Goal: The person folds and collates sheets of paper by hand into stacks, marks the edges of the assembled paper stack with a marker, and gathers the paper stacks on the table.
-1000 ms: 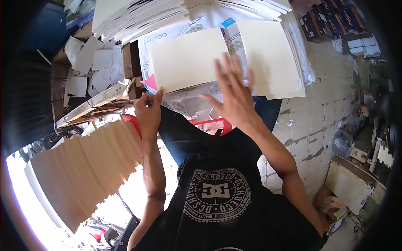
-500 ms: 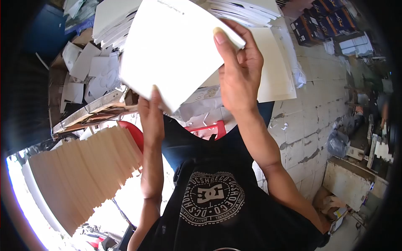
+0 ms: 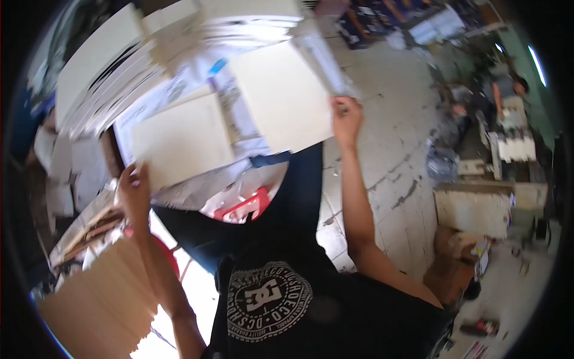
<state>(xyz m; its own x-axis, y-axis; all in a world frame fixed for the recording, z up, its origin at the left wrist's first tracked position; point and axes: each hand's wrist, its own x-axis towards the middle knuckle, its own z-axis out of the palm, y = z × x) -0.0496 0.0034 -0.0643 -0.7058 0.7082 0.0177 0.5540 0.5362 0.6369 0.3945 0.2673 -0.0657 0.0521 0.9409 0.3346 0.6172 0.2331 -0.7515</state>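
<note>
Two cream paper stacks or folded sheets lie side by side in front of me. At the lower left corner of the left cream paper [image 3: 182, 140] is my left hand [image 3: 135, 194], its thumb and fingers a little apart, with the fingertips touching or close to the edge. My right hand [image 3: 347, 122] has its fingers closed at the right edge of the right cream paper [image 3: 284, 99], seemingly pinching it. Motion blur hides how many sheets are between those fingers.
Tall piles of folded paper [image 3: 110, 78] stand behind. A big brown-edged paper stack [image 3: 98, 299] is at lower left, beside a wooden board [image 3: 89, 224]. A red plastic object [image 3: 245, 206] shows between my legs. Another person [image 3: 505, 90] is far right, beyond the tiled floor [image 3: 394, 155].
The white sheet that both hands held up is out of them; a cream paper now lies at the left. My hands have moved apart and down, and the view has turned right.
</note>
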